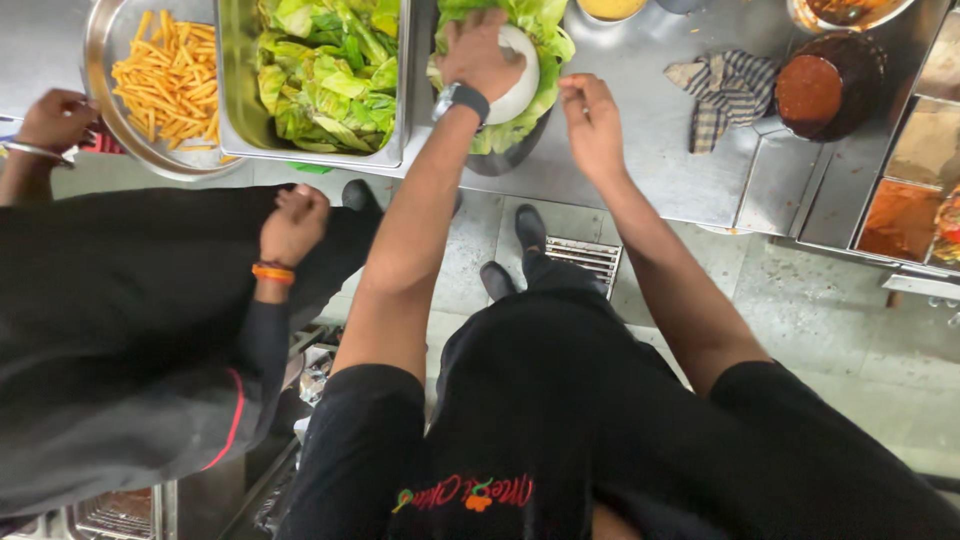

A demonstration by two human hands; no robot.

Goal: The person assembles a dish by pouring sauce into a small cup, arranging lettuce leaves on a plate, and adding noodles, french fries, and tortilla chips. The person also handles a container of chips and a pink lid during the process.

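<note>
Honestly, I see my left hand (482, 55) gripping the white bowl (520, 75) on lettuce (545, 30), right hand (592, 125) loose on the counter (650, 150) — it could slip — leaves look unsteady.

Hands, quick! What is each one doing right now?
Left hand: closed over a white bowl sitting on lettuce leaves.
Right hand: holding nothing, fingers curled, at the edge of the leaves.
</note>
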